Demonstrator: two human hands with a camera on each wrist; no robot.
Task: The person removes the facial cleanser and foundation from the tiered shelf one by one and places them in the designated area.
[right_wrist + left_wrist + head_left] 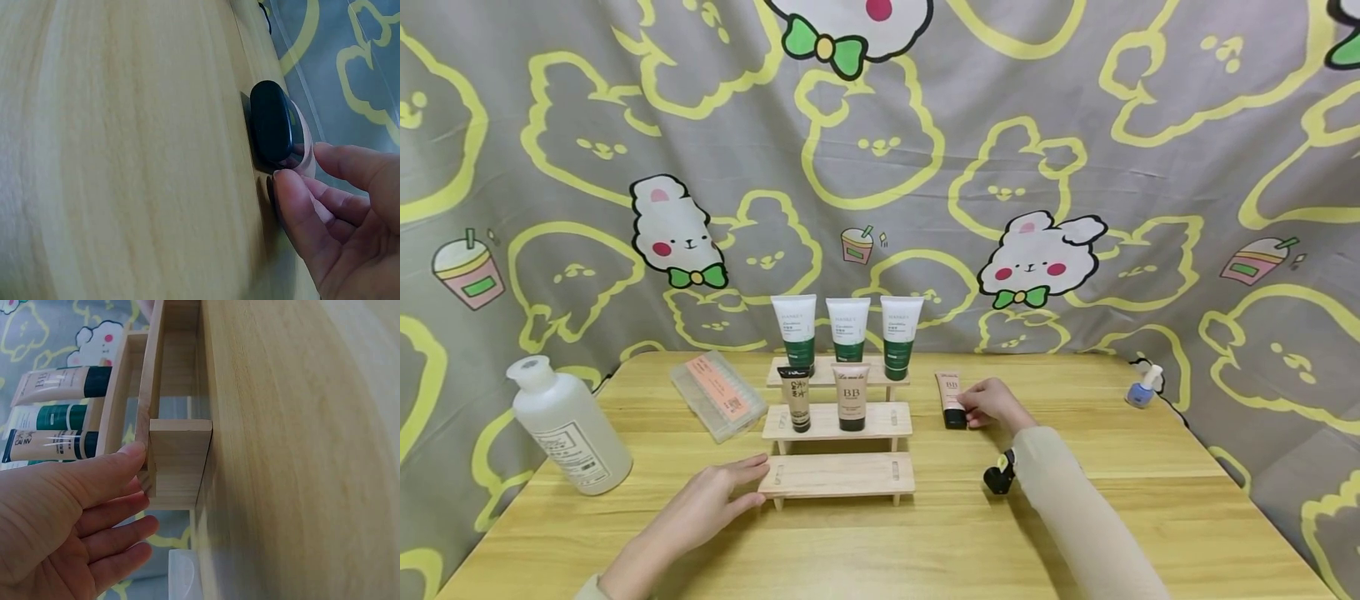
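At the centre stands a three-step wooden display stand (842, 477). My left hand (718, 493) touches the left end of its lowest step, thumb at the front corner, the other fingers loosely extended. Right of the stand, a pink BB cream tube (950, 392) with a black cap lies on the table. My right hand (996, 405) pinches its right side near the cap with thumb and index finger; the right wrist view shows the black cap (270, 122) end-on. On the middle step stand another BB cream tube (852, 393) and a small beige tube (798, 400). White-and-green tubes (901, 329) line the top step.
To the left stands a large translucent bottle (576, 433), with a flat clear case (718, 393) bearing an orange label behind it. A small blue bottle (1142, 390) with a white cap stands far right. A patterned curtain (880, 167) hangs behind the wooden table (1000, 533).
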